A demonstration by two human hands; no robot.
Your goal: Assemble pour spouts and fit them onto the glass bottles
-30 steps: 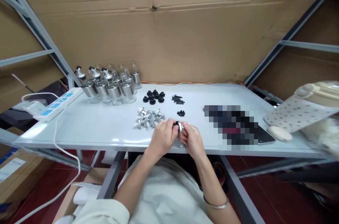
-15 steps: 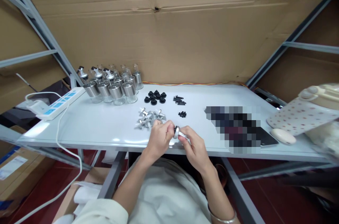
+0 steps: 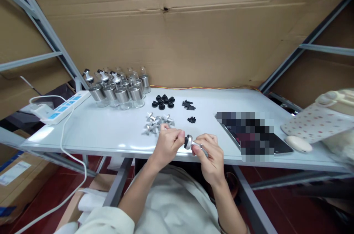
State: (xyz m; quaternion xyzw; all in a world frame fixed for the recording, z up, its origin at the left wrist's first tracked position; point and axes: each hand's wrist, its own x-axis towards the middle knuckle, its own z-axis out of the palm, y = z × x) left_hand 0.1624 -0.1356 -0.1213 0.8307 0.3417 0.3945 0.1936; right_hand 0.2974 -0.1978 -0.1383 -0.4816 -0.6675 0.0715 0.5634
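Observation:
In front of my body, my right hand (image 3: 211,156) is closed round the thin silver end of a pour spout (image 3: 189,141) with a black stopper at its base. My left hand (image 3: 169,145) is closed too, thumb and fingers pinched at the spout's black end; its fingertips partly hide that end. Just beyond my left hand lies a pile of silver pour spouts (image 3: 156,123). Further back are several black stoppers (image 3: 163,102), some small black strip-like parts (image 3: 188,105) and a little heap of tiny black pieces (image 3: 191,120).
Glass bottles with steel sleeves (image 3: 123,95) stand at the back left, several with spouts fitted. A white power strip (image 3: 65,107) lies at the left edge. On the right are a partly blurred dark tablet-like object (image 3: 279,144), a pale oval object (image 3: 298,144) and a dotted container (image 3: 309,123).
My right hand has moved slightly right and down with the spout. More of its black stopper now shows beside my left fingertips. The view has shifted slightly.

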